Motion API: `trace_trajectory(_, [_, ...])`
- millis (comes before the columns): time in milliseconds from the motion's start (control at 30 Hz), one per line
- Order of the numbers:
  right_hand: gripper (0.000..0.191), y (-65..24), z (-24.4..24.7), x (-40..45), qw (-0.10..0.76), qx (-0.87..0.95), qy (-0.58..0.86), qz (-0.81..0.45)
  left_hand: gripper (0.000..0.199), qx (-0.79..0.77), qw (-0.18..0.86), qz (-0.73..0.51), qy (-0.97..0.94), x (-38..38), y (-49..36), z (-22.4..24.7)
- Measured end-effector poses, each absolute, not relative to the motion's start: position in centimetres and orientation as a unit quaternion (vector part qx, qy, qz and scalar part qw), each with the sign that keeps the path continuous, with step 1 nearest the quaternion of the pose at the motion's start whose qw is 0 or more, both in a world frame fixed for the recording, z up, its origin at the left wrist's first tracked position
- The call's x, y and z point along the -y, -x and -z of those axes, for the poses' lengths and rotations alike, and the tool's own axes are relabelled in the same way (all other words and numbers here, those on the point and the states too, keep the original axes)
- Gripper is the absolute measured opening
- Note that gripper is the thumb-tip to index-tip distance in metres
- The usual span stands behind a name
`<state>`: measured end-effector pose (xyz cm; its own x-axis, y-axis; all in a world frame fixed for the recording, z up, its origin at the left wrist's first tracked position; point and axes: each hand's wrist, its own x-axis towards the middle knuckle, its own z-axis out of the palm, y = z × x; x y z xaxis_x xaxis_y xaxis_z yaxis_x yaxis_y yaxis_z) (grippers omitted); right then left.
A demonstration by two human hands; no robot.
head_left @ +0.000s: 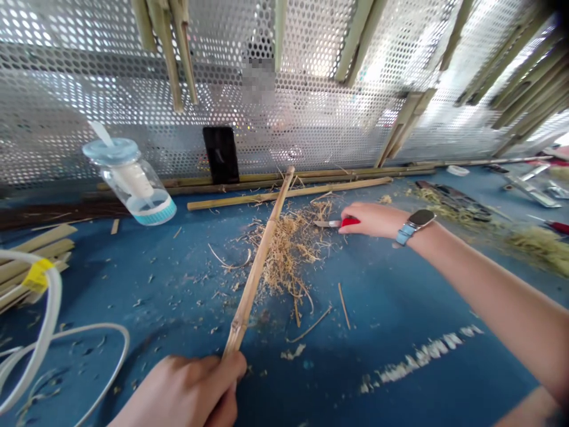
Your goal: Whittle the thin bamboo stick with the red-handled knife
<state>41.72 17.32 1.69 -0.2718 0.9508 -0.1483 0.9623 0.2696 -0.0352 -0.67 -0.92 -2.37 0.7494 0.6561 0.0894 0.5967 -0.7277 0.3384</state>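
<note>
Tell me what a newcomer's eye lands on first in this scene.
A long, thin bamboo stick rises diagonally from the left hand across the centre, above a tangled heap of pale fibrous shavings on the scuffed blue worktop. To its right, the right hand holds a small red-handled knife, with a blue-strapped smartwatch on the wrist. A bright perforated metal sheet fills the background.

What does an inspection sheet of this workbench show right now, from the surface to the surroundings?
Surface: blue workbench, worn and scratched, with pale paint marks.
Job's things: bamboo stick, held slanting over the bench; red-handled knife.
Clutter: fibrous shavings beside the stick; clear jar with a blue lid; bamboo strips.
Hands: left hand grips the stick's lower end; right hand holds the knife, blade toward the stick but apart from it.
Cables: white cord with a yellow tag, lower left.
Surroundings: perforated metal panel behind; bamboo pieces hang along it.
</note>
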Motion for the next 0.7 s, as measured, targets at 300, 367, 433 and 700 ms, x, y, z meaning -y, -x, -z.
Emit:
trace_trajectory(300, [0.048,-42.4,-7.8,-15.7,-0.041,-0.749,-0.658,0.06,0.029,-0.343,0.106,-0.076,-0.93,1.2,0.2,1.4])
trace_trajectory(367, [0.047,-42.2,-8.7,-15.4,-0.059,-0.765,-0.641,0.027,0.031,-0.341,0.104,-0.066,-0.932,1.2,0.2,1.4])
trace_trajectory(433, [0.046,-41.7,-8.1,-15.1,-0.044,-0.786,-0.616,0.007,0.033,-0.348,0.107,-0.051,-0.93,1.2,0.2,1.3])
trace_trajectory(700, [0.046,-39.8,-1.7,-11.8,0.064,-0.8,-0.593,-0.055,0.034,-0.372,0.144,-0.01,-0.917,1.1,-0.2,0.7])
